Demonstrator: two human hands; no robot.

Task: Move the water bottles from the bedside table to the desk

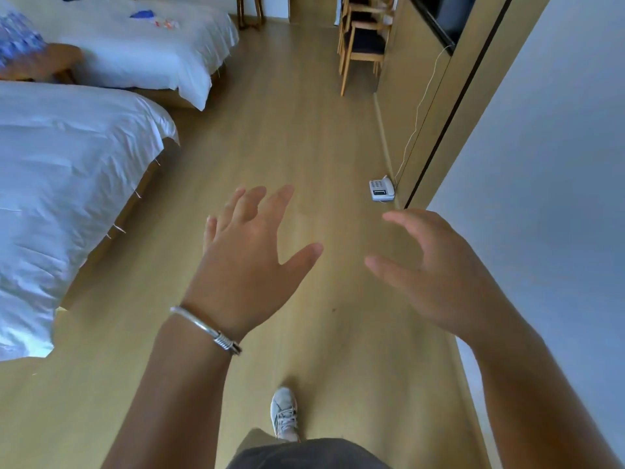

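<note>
Both hands are empty and spread wide, the left hand (pixel 250 262) and right hand (pixel 439 275) held out over the wooden floor (pixel 304 130) beside two beds (pixel 67 170). No water bottles are in view (nor any bedside table I can make out). Such bottles are likely light but smooth-walled; a wrap round the mid-body should hold best.

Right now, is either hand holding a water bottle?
No, the left hand and right hand are both held out over the floor with fingers spread, holding nothing.
</note>
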